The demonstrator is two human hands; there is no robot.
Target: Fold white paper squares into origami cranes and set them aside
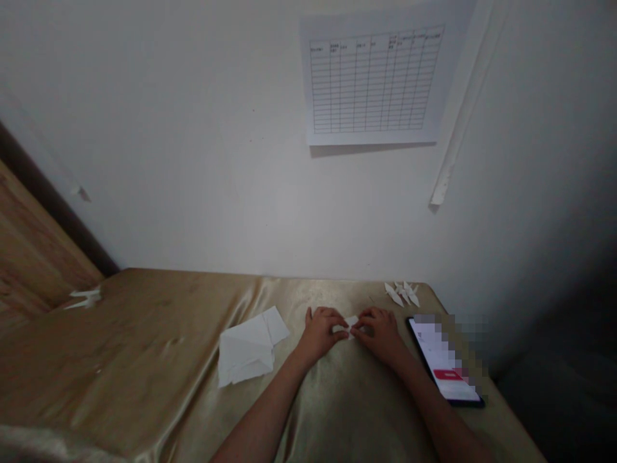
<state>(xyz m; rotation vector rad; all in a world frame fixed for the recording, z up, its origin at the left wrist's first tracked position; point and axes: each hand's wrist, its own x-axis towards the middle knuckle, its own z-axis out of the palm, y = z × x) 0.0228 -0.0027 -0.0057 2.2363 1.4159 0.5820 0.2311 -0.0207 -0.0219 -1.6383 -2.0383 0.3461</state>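
My left hand (pixel 322 331) and my right hand (pixel 380 331) meet near the far edge of a table draped in a shiny gold cloth (pixel 144 360). Both hands have their fingers curled and pinch a small white folded piece of paper (pixel 350 321) between them, held low over the cloth. A loose stack of white paper sheets (pixel 248 347) lies just left of my left hand. Several small folded white paper shapes (pixel 402 293) sit at the far right corner of the table.
A phone (pixel 446 368) with a lit screen lies face up to the right of my right hand, near the table's right edge. A printed grid sheet (pixel 373 80) hangs on the white wall. A wooden panel (pixel 29 251) stands at the left.
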